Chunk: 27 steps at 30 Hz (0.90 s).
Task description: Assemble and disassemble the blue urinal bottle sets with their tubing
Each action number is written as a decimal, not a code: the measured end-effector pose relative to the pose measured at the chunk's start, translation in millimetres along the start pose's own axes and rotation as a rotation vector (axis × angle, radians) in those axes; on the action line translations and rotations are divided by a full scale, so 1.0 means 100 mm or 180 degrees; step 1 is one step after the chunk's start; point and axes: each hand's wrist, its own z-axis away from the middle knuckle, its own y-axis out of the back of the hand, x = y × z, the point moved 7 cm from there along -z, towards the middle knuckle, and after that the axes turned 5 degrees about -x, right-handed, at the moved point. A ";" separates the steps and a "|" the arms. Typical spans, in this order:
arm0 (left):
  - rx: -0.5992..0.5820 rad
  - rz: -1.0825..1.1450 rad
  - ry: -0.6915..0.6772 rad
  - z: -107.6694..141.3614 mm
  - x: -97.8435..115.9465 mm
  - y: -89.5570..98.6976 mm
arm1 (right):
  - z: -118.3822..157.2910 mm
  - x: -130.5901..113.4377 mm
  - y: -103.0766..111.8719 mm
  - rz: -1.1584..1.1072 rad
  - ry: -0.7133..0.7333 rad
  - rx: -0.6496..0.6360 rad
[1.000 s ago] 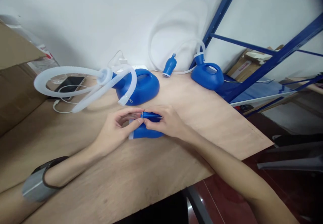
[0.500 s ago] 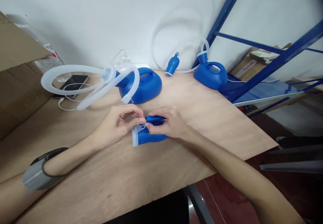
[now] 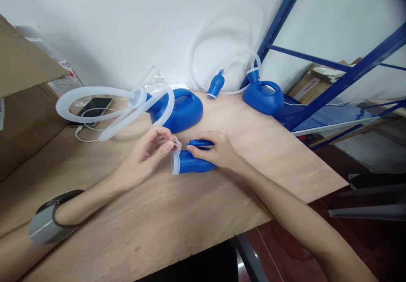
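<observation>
A small blue funnel [image 3: 190,163] with a pale rim lies sideways on the wooden table [image 3: 177,222]. The right hand [image 3: 215,150] grips its body; the left hand [image 3: 149,155] pinches the rim.

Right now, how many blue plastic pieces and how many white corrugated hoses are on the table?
Blue jugs: 2, one near and one far.
Small blue funnel pieces: 2, one held, one by the wall.
White corrugated hoses: 1.
Total: 5.
</observation>
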 end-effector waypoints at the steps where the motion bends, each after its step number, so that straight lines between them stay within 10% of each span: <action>1: 0.0000 0.0065 -0.0002 0.02 -0.03 -0.01 | 0.00 0.04 0.01 -0.0078 -0.0068 0.0051; 7: -0.0478 -0.0656 0.0117 0.08 -0.14 -0.14 | 0.05 0.04 -0.04 -0.0216 -0.0299 0.0080; 21: 0.0697 -0.1748 -0.0494 0.17 0.14 -0.08 | 0.21 -0.22 -0.06 0.0086 -0.0224 0.0810; 27: 0.0738 -0.2005 -0.1426 0.23 0.52 0.05 | 0.04 -0.10 -0.20 -0.1548 -0.0504 -0.0550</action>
